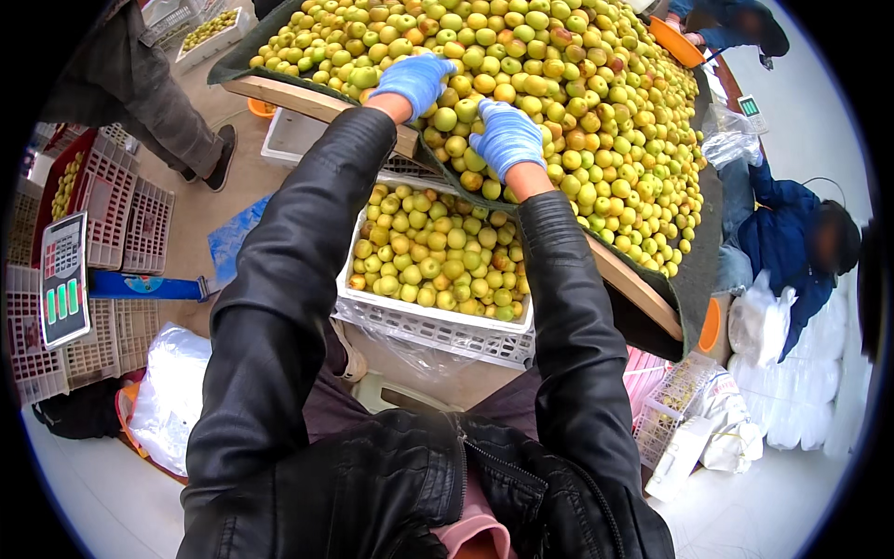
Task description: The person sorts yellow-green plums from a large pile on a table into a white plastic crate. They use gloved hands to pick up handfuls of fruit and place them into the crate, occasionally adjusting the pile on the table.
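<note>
Green-yellow round fruits, some with reddish patches, form a large heap (580,77) on a cloth-lined, wood-edged table. Both my hands wear light blue gloves and lie on the heap's near edge. My left hand (417,80) rests on fruits at the left, its fingers pointing right; whether it grips one is hidden. My right hand (508,136) is a little lower and to the right, its fingertips curled by the fruits; what lies beneath it is hidden. Below the table edge, between my forearms, a white crate (436,313) full of the same fruits stands on a perforated crate (482,344).
A scale with a lit display (66,279) and stacked plastic crates (105,202) stand at the left. A person (154,91) stands at the upper left. Two other people are at the right, one (782,216) near plastic bags, one by an orange basin (676,43). The wooden table edge (635,286) runs under my right forearm.
</note>
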